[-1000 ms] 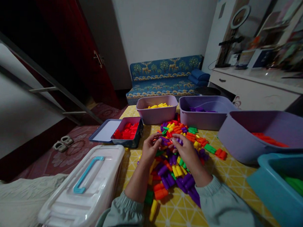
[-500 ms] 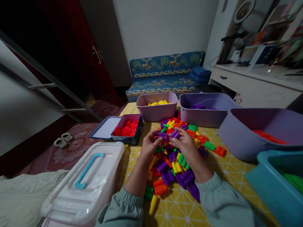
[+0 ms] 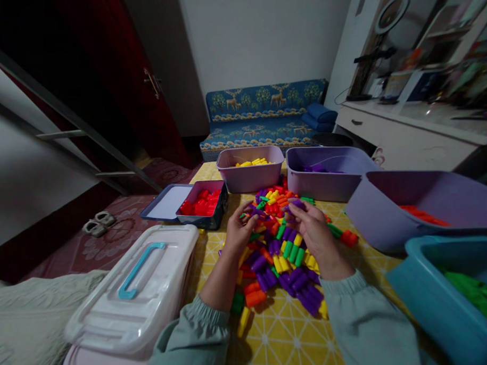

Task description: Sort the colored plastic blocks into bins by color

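A heap of small plastic building blocks (image 3: 278, 263) in purple, green, yellow, orange and red spreads over the table in front of me. Just above its left side, my left hand (image 3: 240, 229) has its thumb and fingers closed on a purple block (image 3: 257, 211). My right hand (image 3: 314, 232) pinches another purple block (image 3: 296, 204) over the right side of the heap. The two hands are apart, with part of the pile showing between them. Several blocks beneath my hands are hidden.
Around the heap stand a bin of yellow blocks (image 3: 249, 175), a bin of purple blocks (image 3: 327, 185), a bin of orange blocks (image 3: 370, 213) and a teal bin of green blocks (image 3: 424, 274). An open tin (image 3: 218, 216) holds red blocks. A lidded white box (image 3: 144, 285) sits at left.
My hands were close together with purple blocks between them. Now they have separated, the right hand moving right and the left slightly left, each with a purple block. The view has shifted slightly.
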Demonstrator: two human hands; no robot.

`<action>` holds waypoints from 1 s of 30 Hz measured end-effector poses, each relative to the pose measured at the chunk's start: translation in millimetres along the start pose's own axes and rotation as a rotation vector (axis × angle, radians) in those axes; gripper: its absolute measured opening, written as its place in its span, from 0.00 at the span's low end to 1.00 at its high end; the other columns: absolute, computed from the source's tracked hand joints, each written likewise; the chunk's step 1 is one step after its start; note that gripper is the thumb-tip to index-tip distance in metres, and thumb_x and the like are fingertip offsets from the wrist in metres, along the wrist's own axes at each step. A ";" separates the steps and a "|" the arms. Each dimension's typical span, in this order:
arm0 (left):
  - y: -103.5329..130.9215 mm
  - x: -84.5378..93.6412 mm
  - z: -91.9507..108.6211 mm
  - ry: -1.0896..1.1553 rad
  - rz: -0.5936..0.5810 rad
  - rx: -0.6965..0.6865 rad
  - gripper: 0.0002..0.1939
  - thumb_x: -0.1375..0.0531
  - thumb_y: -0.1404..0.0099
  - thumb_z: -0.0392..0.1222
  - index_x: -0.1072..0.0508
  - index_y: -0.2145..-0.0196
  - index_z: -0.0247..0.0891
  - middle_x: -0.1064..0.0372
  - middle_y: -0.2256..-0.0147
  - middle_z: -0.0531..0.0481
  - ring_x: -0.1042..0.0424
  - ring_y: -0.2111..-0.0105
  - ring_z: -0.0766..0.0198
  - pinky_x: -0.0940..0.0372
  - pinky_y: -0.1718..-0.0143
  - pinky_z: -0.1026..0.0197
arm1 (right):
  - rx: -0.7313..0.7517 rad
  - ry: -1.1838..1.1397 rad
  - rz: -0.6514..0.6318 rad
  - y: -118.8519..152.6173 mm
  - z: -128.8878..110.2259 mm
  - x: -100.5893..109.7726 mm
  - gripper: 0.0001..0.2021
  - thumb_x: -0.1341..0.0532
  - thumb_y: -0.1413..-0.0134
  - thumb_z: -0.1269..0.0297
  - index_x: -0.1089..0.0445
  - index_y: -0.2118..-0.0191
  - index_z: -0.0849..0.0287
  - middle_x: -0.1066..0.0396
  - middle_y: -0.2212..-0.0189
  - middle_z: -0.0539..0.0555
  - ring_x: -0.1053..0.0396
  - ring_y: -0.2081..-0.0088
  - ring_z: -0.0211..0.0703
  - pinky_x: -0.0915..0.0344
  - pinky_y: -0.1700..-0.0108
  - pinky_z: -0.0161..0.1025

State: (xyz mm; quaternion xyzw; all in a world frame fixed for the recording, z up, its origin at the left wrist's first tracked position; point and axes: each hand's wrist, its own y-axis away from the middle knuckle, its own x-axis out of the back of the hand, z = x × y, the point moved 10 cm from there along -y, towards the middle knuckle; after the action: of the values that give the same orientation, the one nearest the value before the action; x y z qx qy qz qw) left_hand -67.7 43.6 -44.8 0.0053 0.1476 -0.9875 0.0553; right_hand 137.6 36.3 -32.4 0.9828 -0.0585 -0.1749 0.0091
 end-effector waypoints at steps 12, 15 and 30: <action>22.5 -42.1 41.0 -0.693 -0.313 -0.327 0.12 0.38 0.41 0.39 0.21 0.59 0.41 0.23 0.61 0.48 0.29 0.60 0.57 0.36 0.56 0.56 | 0.060 0.276 0.087 2.9 -12.3 8.5 0.14 0.33 0.62 0.61 0.29 0.66 0.59 0.30 0.77 0.48 0.34 0.77 0.36 0.38 0.77 0.32; 30.8 -59.4 42.8 -0.808 -0.478 -0.398 0.23 0.40 0.47 0.31 0.22 0.54 0.42 0.24 0.55 0.49 0.31 0.57 0.55 0.38 0.51 0.52 | 0.068 0.282 0.083 2.2 -12.1 8.0 0.14 0.34 0.62 0.60 0.29 0.66 0.59 0.29 0.76 0.49 0.33 0.75 0.37 0.37 0.76 0.33; 24.6 -56.2 30.1 -0.906 -0.453 -0.355 0.11 0.38 0.40 0.38 0.22 0.59 0.42 0.25 0.59 0.47 0.32 0.57 0.54 0.39 0.51 0.52 | 0.111 0.292 -0.003 -1.1 -5.5 1.2 0.18 0.36 0.54 0.49 0.31 0.64 0.59 0.28 0.74 0.51 0.38 0.82 0.34 0.43 0.81 0.33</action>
State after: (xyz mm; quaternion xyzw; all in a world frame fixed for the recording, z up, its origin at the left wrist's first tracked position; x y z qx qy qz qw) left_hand -8.9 17.4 -21.7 -0.4628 0.2711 -0.8379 -0.1010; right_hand 140.8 37.3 -27.7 0.9968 -0.0649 -0.0266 -0.0373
